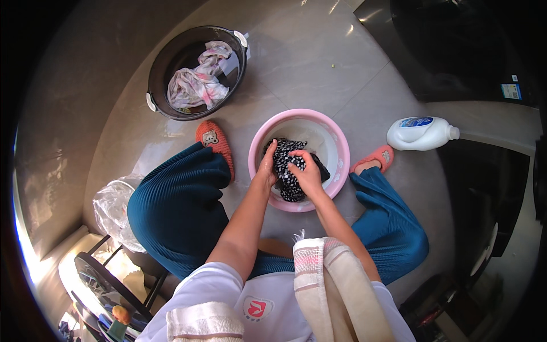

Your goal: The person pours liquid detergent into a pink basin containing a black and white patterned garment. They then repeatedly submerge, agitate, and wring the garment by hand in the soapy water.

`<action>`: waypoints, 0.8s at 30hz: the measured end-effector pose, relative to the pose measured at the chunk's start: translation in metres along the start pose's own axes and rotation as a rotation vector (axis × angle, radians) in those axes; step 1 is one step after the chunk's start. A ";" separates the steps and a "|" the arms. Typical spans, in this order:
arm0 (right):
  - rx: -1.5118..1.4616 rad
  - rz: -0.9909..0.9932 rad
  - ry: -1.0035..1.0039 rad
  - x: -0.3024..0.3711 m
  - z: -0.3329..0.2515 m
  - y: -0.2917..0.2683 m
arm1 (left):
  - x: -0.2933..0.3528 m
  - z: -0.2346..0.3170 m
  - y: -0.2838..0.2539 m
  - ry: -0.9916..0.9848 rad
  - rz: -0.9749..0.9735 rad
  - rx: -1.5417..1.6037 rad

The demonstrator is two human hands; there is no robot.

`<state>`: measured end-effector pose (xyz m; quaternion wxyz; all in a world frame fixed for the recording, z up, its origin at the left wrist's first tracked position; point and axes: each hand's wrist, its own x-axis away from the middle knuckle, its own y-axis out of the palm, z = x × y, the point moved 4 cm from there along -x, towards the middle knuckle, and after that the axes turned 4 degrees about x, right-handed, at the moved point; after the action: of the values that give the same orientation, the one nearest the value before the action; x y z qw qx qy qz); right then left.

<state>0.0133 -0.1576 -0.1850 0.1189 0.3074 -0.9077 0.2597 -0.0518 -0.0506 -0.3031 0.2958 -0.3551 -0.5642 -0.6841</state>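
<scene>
A black cloth with white dots (289,181) is bunched up in a pink basin (341,145) on the floor between my feet. My left hand (268,165) presses against the cloth's left side, its fingers pointing up along the edge. Over the cloth's right part, my right hand (307,171) curls its fingers and grips the fabric. Whitish water shows in the basin behind the cloth. The undersides of the cloth and of both palms are hidden.
A dark tub (156,80) with white handles holds a wet white-and-pink cloth (196,85) at the far left. A white detergent bottle (419,137) lies on its side to the right. Near my left knee stands a bin with a clear plastic bag (114,208). A light towel (336,273) hangs over me.
</scene>
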 end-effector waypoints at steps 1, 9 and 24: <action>-0.006 -0.048 -0.063 0.015 -0.017 0.004 | 0.001 0.000 -0.001 -0.006 -0.045 0.030; 0.349 0.061 -0.384 0.070 -0.079 0.012 | 0.025 -0.017 0.001 0.068 -0.259 0.065; 0.343 0.256 -0.412 0.095 -0.080 -0.017 | 0.047 -0.033 0.010 0.056 -0.091 0.114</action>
<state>-0.0462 -0.1729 -0.0754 -0.1550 0.2523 -0.8870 0.3544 -0.0754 -0.0847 -0.2626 0.2996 -0.2924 -0.6095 -0.6733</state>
